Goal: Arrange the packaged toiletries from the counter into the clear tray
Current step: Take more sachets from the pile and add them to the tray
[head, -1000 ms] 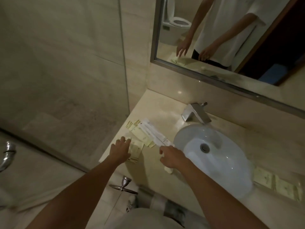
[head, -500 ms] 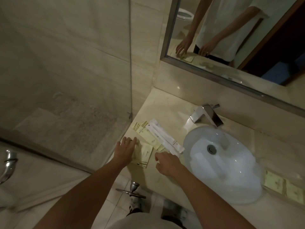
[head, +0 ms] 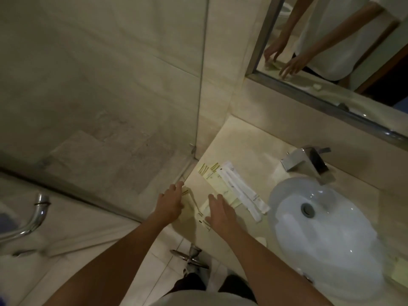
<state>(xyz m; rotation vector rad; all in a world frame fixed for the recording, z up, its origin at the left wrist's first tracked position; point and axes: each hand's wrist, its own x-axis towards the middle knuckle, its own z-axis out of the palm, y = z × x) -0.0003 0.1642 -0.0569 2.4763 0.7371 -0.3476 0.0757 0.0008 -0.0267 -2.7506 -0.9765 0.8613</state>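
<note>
Several pale yellow packets (head: 213,176) and two long white sachets (head: 240,191) lie fanned out on the beige counter (head: 249,146), left of the sink. My left hand (head: 171,203) is at the counter's left edge, thumb and fingers closed on the edge of a small pale yellow packet (head: 187,195). My right hand (head: 218,212) lies flat, fingers apart, on another yellow packet (head: 204,212) beside it. I cannot make out the outline of a clear tray.
A white sink basin (head: 326,228) with a chrome faucet (head: 304,161) fills the right. More yellow packets (head: 400,270) lie at the far right edge. A glass shower partition (head: 202,85) meets the counter's left end. A mirror (head: 331,51) hangs above.
My right hand has moved left, from the near end of the white sachets onto the yellow packet next to my left hand. My left hand stays at the counter's left edge.
</note>
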